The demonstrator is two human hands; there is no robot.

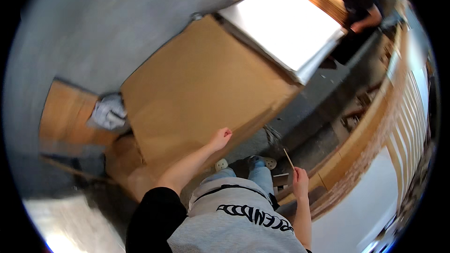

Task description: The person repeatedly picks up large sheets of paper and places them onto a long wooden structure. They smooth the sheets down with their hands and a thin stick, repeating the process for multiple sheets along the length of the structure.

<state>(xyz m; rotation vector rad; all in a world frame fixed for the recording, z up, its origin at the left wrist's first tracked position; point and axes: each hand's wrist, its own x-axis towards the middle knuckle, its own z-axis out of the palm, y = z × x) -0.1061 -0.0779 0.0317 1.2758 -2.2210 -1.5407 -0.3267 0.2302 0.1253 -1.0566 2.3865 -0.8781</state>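
My right hand (301,182) is closed around the lower end of a thin light-coloured stick (288,157), which points up and away from me beside the table. Over the near edge of a large brown sheet (201,79), my left hand (222,138) is closed, its fingertips pinched together. Whatever it holds, if anything, is too small to make out. The brown sheet covers the table in front of me and folds down along its right side. At its far right end lies a stack of white sheets (286,26).
Across the white stack, a person in dark clothes (358,4) handles brown sheets (323,0). A wooden ledge (342,159) curves along my right, with white panels (361,206) beyond. At left are a brown board (70,117) and a crumpled pale bundle (108,112).
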